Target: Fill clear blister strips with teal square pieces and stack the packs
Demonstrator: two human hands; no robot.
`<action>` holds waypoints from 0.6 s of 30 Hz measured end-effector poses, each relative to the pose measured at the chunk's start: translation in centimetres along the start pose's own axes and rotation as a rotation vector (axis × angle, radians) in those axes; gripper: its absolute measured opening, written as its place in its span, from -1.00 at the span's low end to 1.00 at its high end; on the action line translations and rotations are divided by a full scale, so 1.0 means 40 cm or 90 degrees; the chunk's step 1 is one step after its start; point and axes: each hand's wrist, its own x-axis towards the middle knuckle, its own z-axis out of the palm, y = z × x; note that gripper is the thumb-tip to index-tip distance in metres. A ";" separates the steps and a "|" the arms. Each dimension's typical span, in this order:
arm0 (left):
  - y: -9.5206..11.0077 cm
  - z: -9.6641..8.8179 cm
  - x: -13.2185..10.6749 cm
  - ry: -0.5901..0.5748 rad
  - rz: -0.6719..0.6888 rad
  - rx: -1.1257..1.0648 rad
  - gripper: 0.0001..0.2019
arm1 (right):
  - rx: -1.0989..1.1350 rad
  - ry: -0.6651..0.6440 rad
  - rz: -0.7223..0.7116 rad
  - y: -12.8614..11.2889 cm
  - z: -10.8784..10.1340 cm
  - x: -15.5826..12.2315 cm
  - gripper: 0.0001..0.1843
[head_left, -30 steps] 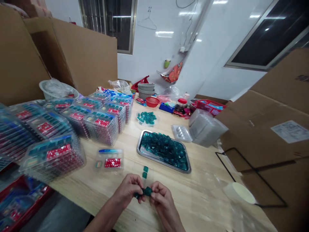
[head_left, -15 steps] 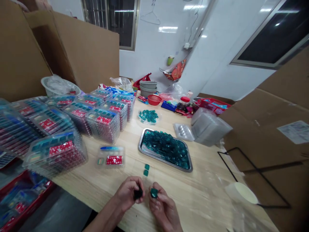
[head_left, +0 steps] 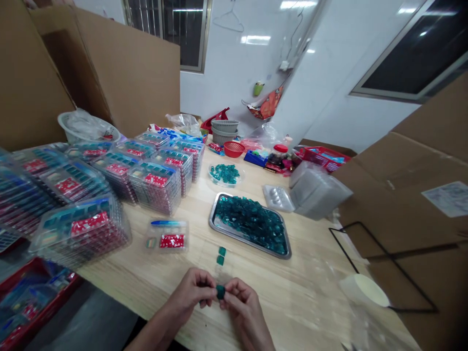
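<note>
Near the table's front edge, my left hand [head_left: 197, 288] and my right hand [head_left: 243, 302] meet with fingertips pinched on a dark green square piece [head_left: 220, 291]. Something dark shows under the curled fingers of my left hand, too hidden to name. Just beyond my fingers, two green square pieces [head_left: 221, 255] lie in a line on the wood. Behind them stands a metal tray [head_left: 213, 225] heaped with glossy teal pieces [head_left: 252, 222]. To the left lies a clear plastic tray [head_left: 155, 234] holding a blue pen [head_left: 168, 223] and a red patterned packet [head_left: 171, 241].
Stacks of filled clear trays [head_left: 155, 187] crowd the left of the table [head_left: 303, 287]. A clear dish [head_left: 239, 180] of teal bits, a red basket [head_left: 234, 149] and clear plastic packaging [head_left: 314, 190] stand farther back. Cardboard [head_left: 413, 195] rises at right.
My hands have come together. The green piece, earlier at my right fingertips, is now between both hands, and the dark thing in my left hand is mostly covered.
</note>
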 end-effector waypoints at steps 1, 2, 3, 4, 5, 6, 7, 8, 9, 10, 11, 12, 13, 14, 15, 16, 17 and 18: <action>0.003 -0.004 0.012 0.009 0.000 0.033 -0.84 | -0.037 -0.002 -0.009 -0.003 -0.004 0.009 -0.68; 0.007 -0.008 0.026 0.021 0.005 0.079 -0.87 | -0.077 -0.001 -0.022 -0.005 -0.008 0.021 -0.67; 0.011 -0.011 0.042 0.037 0.019 0.143 -0.90 | -0.118 0.002 -0.037 -0.008 -0.013 0.034 -0.66; 0.016 -0.013 0.059 0.056 0.042 0.231 -0.92 | -0.160 0.009 -0.056 -0.009 -0.019 0.048 -0.67; 0.021 -0.013 0.076 0.076 0.068 0.333 -0.91 | -0.207 0.019 -0.080 -0.011 -0.024 0.062 -0.70; 0.026 -0.013 0.091 0.095 0.094 0.433 -0.89 | -0.260 0.032 -0.110 -0.011 -0.030 0.076 -0.74; 0.029 -0.012 0.106 0.110 0.113 0.519 -0.86 | -0.321 0.045 -0.139 -0.011 -0.035 0.089 -0.79; 0.031 -0.009 0.119 0.121 0.122 0.586 -0.84 | -0.385 0.056 -0.167 -0.010 -0.039 0.099 -0.84; 0.031 -0.006 0.130 0.128 0.123 0.629 -0.82 | -0.446 0.062 -0.189 -0.009 -0.042 0.108 -0.88; 0.029 -0.003 0.138 0.134 0.118 0.652 -0.81 | -0.497 0.066 -0.204 -0.007 -0.044 0.114 -0.90; 0.026 0.000 0.145 0.142 0.114 0.667 -0.80 | -0.534 0.069 -0.212 -0.006 -0.045 0.118 -0.91; 0.021 0.003 0.150 0.150 0.112 0.686 -0.79 | -0.559 0.071 -0.213 -0.004 -0.045 0.121 -0.91; 0.017 0.006 0.153 0.158 0.109 0.704 -0.78 | -0.573 0.074 -0.213 -0.003 -0.045 0.123 -0.91; 0.012 0.009 0.155 0.166 0.106 0.721 -0.78 | -0.581 0.078 -0.214 -0.003 -0.044 0.124 -0.90; 0.009 0.011 0.157 0.172 0.103 0.736 -0.77 | -0.588 0.081 -0.213 -0.003 -0.042 0.125 -0.90; 0.007 0.014 0.157 0.176 0.100 0.751 -0.76 | -0.600 0.083 -0.213 -0.004 -0.040 0.125 -0.90; 0.006 0.016 0.157 0.178 0.096 0.764 -0.76 | -0.619 0.084 -0.215 -0.005 -0.038 0.125 -0.90; 0.006 0.018 0.156 0.177 0.094 0.777 -0.75 | -0.646 0.084 -0.219 -0.007 -0.035 0.125 -0.89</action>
